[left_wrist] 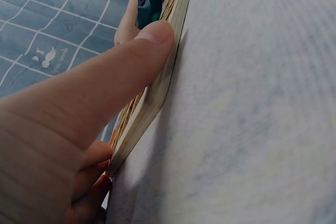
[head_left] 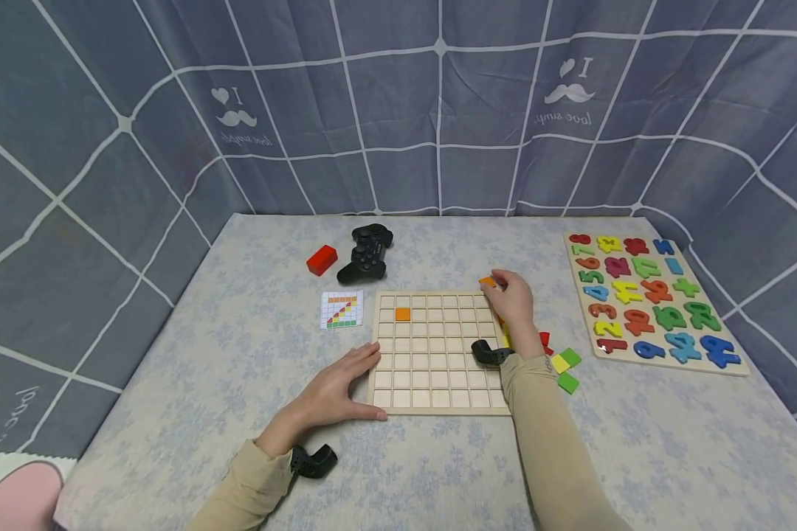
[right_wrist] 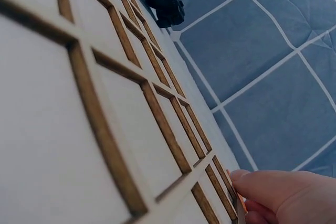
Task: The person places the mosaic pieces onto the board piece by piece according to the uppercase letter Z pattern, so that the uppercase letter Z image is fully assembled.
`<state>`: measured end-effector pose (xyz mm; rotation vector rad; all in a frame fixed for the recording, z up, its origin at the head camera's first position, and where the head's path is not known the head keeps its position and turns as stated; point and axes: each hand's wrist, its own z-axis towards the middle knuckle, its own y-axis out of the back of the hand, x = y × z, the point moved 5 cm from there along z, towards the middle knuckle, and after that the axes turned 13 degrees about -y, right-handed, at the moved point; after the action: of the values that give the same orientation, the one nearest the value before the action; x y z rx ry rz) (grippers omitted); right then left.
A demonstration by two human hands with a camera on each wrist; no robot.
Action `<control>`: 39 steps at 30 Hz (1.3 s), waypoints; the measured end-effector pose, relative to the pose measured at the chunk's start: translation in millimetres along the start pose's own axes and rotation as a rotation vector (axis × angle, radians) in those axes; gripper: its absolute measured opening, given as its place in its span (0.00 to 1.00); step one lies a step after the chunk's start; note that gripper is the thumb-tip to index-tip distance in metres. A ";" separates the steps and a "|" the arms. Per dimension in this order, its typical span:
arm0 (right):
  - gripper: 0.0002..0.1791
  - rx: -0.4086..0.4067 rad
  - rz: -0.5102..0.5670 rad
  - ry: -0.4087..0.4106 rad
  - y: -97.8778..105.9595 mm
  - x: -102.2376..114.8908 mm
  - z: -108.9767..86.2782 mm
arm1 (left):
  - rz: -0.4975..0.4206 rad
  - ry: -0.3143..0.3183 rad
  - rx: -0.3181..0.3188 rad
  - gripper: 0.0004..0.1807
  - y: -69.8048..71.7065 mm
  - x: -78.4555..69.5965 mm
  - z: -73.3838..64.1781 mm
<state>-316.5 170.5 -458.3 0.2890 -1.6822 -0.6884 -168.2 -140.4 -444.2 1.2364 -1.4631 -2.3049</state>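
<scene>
Right hand [head_left: 513, 299] pinches an orange tile [head_left: 487, 282] at the far right corner of the grid board [head_left: 441, 411]; left hand [head_left: 328, 389], fingers extended, touches its left edge. Right forearm [head_left: 550, 431] partly obscures loose tiles [head_left: 568, 383]. Grid board contains one orange square [head_left: 403, 314]; puzzle board [head_left: 671, 363] contains coloured numerals [head_left: 671, 317].

Grid board [head_left: 440, 381], controller [head_left: 368, 254] on table [head_left: 206, 361]

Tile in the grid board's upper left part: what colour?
The tile is orange, seen best in the head view.
</scene>
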 end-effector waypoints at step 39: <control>0.16 0.223 0.084 0.067 4.1 40.3 -21.9 | 0.010 0.004 -0.002 0.56 -0.8 1.8 -0.2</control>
<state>-304.3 145.7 -421.5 0.3927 -1.6986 -0.4247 -169.0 -141.1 -445.9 1.2303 -1.4623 -2.2953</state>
